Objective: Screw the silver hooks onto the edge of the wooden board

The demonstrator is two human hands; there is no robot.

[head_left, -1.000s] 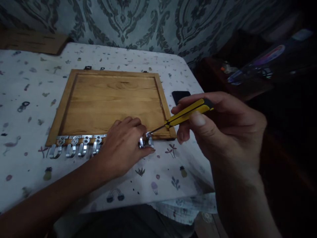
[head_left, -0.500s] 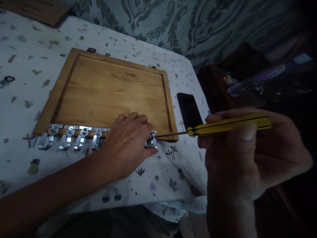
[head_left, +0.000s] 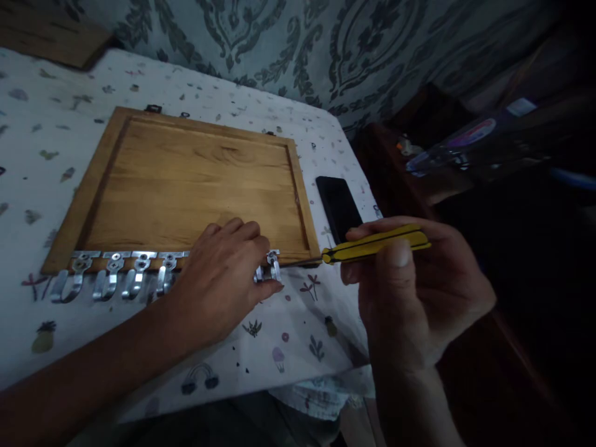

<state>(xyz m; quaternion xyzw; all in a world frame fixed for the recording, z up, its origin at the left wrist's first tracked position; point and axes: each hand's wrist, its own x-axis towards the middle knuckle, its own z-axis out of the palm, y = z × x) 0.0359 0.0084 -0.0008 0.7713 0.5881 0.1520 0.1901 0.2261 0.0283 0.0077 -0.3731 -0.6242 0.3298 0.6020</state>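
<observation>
Printed tablecloth (head_left: 298, 320), dim patterned wall (head_left: 261, 49) behind, left hand (head_left: 223, 279) clamped on metal hooks (head_left: 141, 266), right hand (head_left: 414, 298) gripping yellow screwdriver (head_left: 358, 249)

No readable text, bottle label (head_left: 474, 132) blurred

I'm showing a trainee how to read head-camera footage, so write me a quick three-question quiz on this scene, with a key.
1. Which hand holds the yellow screwdriver?
2. True or false: the black phone lies on the printed tablecloth, to the right of the wooden panel.
3. Fill in: the left hand covers part of a row of metal ____ along the panel's near edge.

Key: 1. The right hand. 2. True. 3. hooks.
</observation>
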